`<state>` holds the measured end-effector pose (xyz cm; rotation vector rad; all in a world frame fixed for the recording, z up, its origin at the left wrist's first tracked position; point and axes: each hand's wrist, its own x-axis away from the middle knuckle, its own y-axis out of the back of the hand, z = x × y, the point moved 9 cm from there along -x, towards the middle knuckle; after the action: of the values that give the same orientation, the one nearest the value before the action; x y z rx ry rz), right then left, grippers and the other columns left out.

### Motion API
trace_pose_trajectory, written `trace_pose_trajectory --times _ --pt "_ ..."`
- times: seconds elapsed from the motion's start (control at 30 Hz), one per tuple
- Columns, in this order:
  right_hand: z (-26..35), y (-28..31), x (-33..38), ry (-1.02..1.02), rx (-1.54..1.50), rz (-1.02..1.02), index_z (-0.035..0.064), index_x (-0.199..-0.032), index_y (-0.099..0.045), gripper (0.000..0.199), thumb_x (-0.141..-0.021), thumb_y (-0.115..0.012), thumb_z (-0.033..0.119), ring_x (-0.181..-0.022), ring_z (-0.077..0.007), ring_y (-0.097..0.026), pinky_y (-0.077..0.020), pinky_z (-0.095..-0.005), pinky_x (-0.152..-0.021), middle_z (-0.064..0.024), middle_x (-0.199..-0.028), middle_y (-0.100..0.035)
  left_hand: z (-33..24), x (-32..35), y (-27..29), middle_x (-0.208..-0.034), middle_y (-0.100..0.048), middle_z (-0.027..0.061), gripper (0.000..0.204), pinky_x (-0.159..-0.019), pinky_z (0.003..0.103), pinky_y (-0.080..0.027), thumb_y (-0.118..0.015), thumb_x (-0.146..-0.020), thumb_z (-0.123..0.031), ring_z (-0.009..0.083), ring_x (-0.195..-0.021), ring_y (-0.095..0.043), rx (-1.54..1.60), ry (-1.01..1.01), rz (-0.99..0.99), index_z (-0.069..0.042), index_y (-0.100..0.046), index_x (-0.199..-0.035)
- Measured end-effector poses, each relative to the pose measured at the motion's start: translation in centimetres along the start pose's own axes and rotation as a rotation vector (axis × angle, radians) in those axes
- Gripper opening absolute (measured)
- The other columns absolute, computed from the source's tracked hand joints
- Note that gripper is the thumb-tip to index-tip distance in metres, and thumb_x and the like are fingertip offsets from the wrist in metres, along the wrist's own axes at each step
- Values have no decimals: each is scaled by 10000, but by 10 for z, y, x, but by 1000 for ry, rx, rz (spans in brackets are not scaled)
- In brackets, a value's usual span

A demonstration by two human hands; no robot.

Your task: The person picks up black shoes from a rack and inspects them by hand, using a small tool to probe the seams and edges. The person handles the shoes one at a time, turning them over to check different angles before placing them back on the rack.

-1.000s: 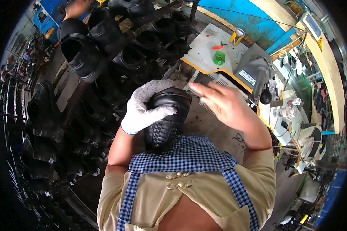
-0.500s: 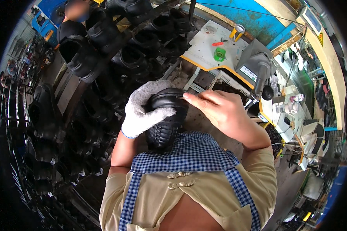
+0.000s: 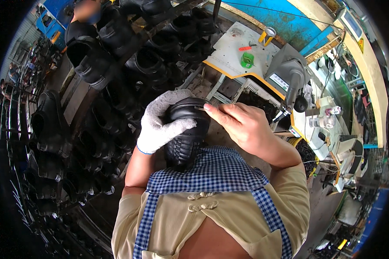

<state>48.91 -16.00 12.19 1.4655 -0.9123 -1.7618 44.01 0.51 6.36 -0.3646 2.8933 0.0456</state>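
A black shoe with a ridged, treaded sole is held in front of my apron, its rounded end pointing away from me. My left hand, in a pale knitted glove, wraps round that end from the left, with the thumb across the shoe. From the right comes my bare right hand, thumb and forefinger pinched together at the shoe's upper right edge. A thin sliver shows at those fingertips, too small to make out. The shoe's far underside is hidden.
Racks of black shoes fill the left side and reach close to my left arm. Ahead on the right is a white worktable with a green tape roll, a red-handled tool and a grey machine. A person is at the far left.
My right hand's knuckles have shifted slightly, with the fingertips still at the shoe's edge. My left hand and the shoe are almost unmoved.
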Motion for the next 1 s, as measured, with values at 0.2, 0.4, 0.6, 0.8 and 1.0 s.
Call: trace_pose_trajectory --times 0.2,0.4,0.6,0.8,1.0 --pt "-3 12 -2 1 45 -20 121 -1231 -714 505 -736 -746 25 -665 -184 -584 -507 -319 -562 -39 -840 -606 0 -1 0 -1130 -687 92 569 -966 332 -504 -887 -731 -173 189 -1054 -652 -14 -32 -2 9 -649 -1215" --pt "-2 14 -10 23 41 -66 88 -1206 -715 483 -730 -745 14 -663 -184 -599 -510 -314 -557 -47 -846 -613 -2 -4 -2 -1138 -685 99 572 -973 339 -501 -881 -737 -167 193 -1061 -651 -11 -2 13 17 -643 -1224" --pt "-59 -4 10 -213 -332 -202 47 -1266 -667 440 -837 -749 2 -573 -141 -537 -454 -268 -535 -88 -831 -644 1 -13 1 -1161 -677 103 597 -995 344 -489 -883 -731 -173 195 -1088 -638 3 -57 28 20 -632 -1237" --pt "-82 -97 90 -457 -440 147 81 -1485 -442 846 -791 -838 358 -843 -324 -716 -555 -357 -724 -190 -1112 -686 10 -38 37 -1233 -648 126 567 -1025 365 -484 -749 -814 -89 211 -1126 -619 313 -111 -299 21 -556 -1335" --pt "-79 -102 112 -428 -798 -256 84 -1544 -303 1003 -755 -855 364 -1092 -366 -677 -546 -455 -938 -187 -1312 -629 22 -94 25 -1273 -625 90 456 -1030 354 -482 -617 -990 -173 193 -1153 -597 642 -111 -496 -1 -501 -1396"
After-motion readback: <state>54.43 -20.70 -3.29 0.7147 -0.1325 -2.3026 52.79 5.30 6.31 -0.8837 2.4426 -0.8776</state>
